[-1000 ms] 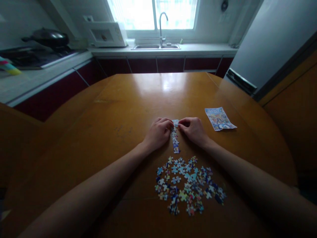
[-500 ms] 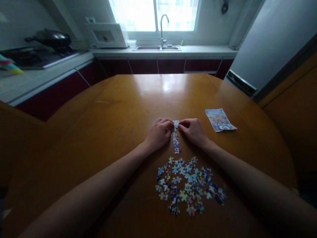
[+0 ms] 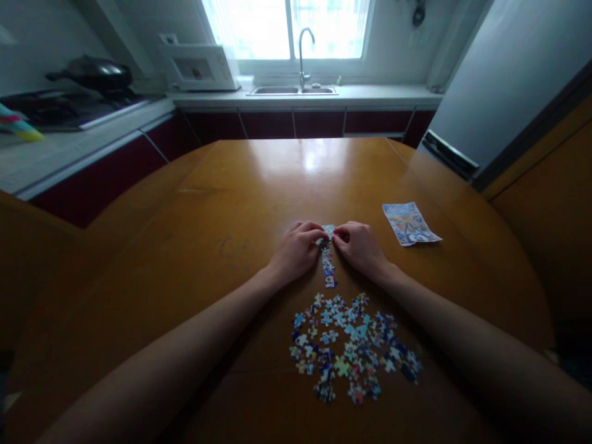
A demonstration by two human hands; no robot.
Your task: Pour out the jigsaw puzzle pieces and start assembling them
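A narrow strip of joined jigsaw pieces [image 3: 328,266] lies on the wooden table [image 3: 240,203], running away from me. My left hand [image 3: 296,250] and my right hand [image 3: 359,246] rest either side of its far end, fingers curled, their tips pinching the top piece [image 3: 328,230] of the strip. Nearer to me, a spread pile of loose jigsaw pieces [image 3: 351,348] lies on the table below the strip.
A printed picture sheet [image 3: 409,223] lies on the table to the right of my hands. Beyond the table are a counter with a sink and tap [image 3: 300,61], a white microwave [image 3: 198,65], a wok [image 3: 95,74] on the stove and a grey fridge [image 3: 504,80].
Both hands have stayed at the far end of the strip, with only small finger movements on the top piece. The view has shifted slightly.
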